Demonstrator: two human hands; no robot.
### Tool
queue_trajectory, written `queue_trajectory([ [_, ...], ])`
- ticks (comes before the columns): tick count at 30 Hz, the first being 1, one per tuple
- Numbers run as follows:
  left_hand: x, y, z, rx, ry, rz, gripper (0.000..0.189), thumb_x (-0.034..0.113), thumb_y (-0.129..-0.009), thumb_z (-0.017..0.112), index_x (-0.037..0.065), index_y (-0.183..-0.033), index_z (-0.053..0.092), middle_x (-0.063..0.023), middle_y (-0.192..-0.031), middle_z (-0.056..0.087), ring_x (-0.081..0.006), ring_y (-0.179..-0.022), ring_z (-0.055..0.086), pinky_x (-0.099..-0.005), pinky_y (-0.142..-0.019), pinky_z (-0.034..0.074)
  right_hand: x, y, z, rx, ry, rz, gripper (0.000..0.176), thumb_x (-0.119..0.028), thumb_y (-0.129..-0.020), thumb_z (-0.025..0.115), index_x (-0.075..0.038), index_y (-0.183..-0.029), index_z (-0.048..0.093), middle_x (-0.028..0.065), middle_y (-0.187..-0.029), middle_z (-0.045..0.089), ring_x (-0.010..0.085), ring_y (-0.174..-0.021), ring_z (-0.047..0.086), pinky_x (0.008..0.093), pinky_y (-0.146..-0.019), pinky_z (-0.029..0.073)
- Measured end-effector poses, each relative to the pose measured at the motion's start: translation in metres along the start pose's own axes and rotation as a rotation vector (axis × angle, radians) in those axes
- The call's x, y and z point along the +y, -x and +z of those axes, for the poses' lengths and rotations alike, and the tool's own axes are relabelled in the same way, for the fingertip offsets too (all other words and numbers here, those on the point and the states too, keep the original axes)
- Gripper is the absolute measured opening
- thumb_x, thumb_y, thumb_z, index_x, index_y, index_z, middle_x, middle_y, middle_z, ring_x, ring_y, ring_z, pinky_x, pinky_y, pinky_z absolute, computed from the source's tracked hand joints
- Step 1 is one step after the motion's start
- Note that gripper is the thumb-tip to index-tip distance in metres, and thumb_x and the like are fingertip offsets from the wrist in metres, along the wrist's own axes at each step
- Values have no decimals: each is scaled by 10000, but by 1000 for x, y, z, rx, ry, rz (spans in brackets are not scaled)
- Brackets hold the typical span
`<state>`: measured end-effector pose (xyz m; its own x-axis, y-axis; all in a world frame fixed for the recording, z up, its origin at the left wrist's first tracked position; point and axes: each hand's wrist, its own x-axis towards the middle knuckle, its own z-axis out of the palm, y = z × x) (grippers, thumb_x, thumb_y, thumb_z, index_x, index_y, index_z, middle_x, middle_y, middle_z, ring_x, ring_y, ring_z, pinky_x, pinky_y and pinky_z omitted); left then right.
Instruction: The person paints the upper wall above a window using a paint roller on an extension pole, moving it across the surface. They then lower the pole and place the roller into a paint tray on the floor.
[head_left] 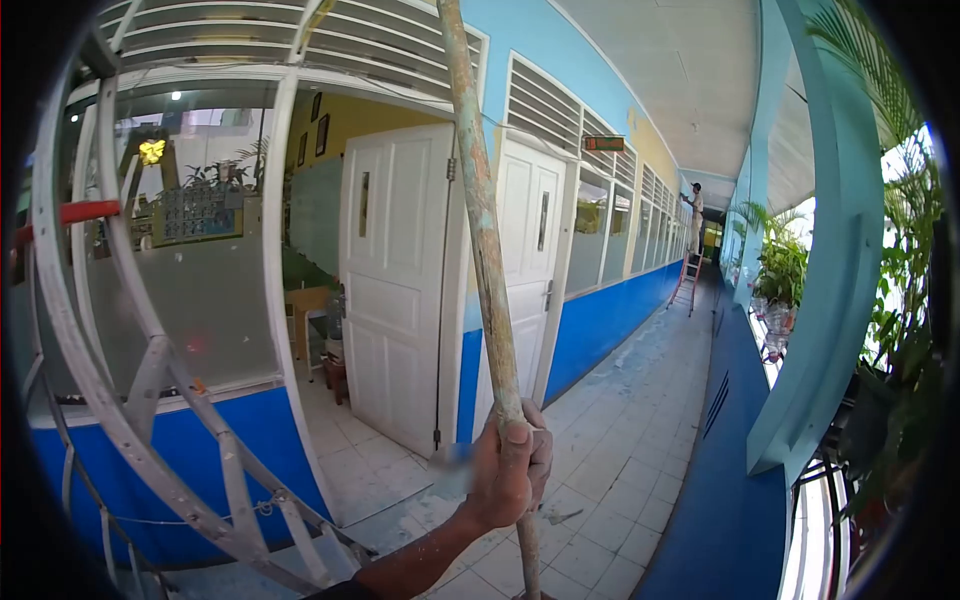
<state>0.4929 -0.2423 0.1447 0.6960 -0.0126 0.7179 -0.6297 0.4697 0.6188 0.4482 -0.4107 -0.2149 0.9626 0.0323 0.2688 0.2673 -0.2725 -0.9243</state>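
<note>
My left hand [508, 465] is closed round a long, paint-spattered pole [483, 210], with the thumb on the near side and the fingers curled round the right side. The pole stands nearly upright, leaning slightly left at the top, and runs out of the top and bottom of the view. Beyond it are two white doors [395, 300], the left one swung open. My right hand does not show.
A metal ladder [150, 330] rises close on the left before windows. A blue low wall [710, 480], a pillar [825, 330] and plants [785, 265] line the right. Far down the tiled corridor [600, 480], a person [696, 215] stands on a red ladder [686, 282].
</note>
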Motion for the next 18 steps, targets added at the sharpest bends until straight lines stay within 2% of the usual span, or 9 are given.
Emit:
queue_trajectory([
  [2,-47,-20,9,-92,-65,-9,499,558,-1037,379,62,-1095,363,5,-555,361,-75,-383,344,-259,-346,353,-37,-59,-25,22,8,-25,328,-233,-887,682,13,-693,585,59,-539,500,126,-519,462,355,-484,385],
  [3,-71,-27,12,-94,-37,-87,510,569,-1028,393,62,-1078,361,-1,-555,383,-82,-397,389,-259,-365,389,-49,-83,-39,29,15,-35,332,-232,-881,684,16,-684,584,65,-529,508,126,-509,479,357,-479,389],
  [5,-113,-49,15,-140,-52,-72,490,546,-1036,397,58,-1079,361,-13,-564,411,-94,-409,425,-258,-388,419,-54,-129,-62,49,30,-46,341,-230,-870,688,22,-665,584,77,-509,523,126,-489,513,362,-468,398],
  [7,-142,-81,20,-134,-90,14,448,489,-1053,408,45,-1094,366,-39,-591,462,-117,-423,476,-256,-424,463,-8,-167,-74,76,36,-26,373,-243,-876,690,22,-645,564,76,-486,496,117,-481,487,373,-457,385],
  [9,-168,-121,23,-96,-68,36,421,458,-1060,421,53,-1165,376,-43,-607,473,-116,-426,480,-259,-410,462,44,-195,-91,24,111,-24,336,-252,-886,683,11,-692,606,161,-506,507,226,-459,569,400,-483,428],
  [11,-190,-160,31,-21,-112,120,440,482,-1057,418,58,-1173,421,18,-602,462,-59,-394,423,-204,-353,367,104,-226,-100,69,82,-120,427,-265,-895,682,22,-616,533,95,-476,458,122,-460,469,385,-441,365],
  [12,-202,-178,34,75,-116,91,455,498,-1053,426,59,-1174,420,29,-585,449,-52,-384,417,-206,-334,350,130,-240,-111,34,142,-87,285,-246,-887,679,-7,-738,631,167,-530,539,243,-478,614,391,-483,437],
  [15,-235,-224,49,171,-189,189,492,526,-1050,417,45,-1153,437,46,-563,330,-53,-353,315,-219,-301,305,169,-298,-140,34,86,-172,273,-194,-839,684,-34,-669,542,187,-539,495,393,-483,543,409,-474,413],
  [18,-282,-253,62,240,-279,257,514,535,-1050,408,32,-1151,443,49,-560,312,-51,-349,301,-223,-289,285,177,-360,-188,-46,110,-116,294,-175,-818,678,-42,-643,484,195,-536,468,406,-486,522,419,-466,401],
])
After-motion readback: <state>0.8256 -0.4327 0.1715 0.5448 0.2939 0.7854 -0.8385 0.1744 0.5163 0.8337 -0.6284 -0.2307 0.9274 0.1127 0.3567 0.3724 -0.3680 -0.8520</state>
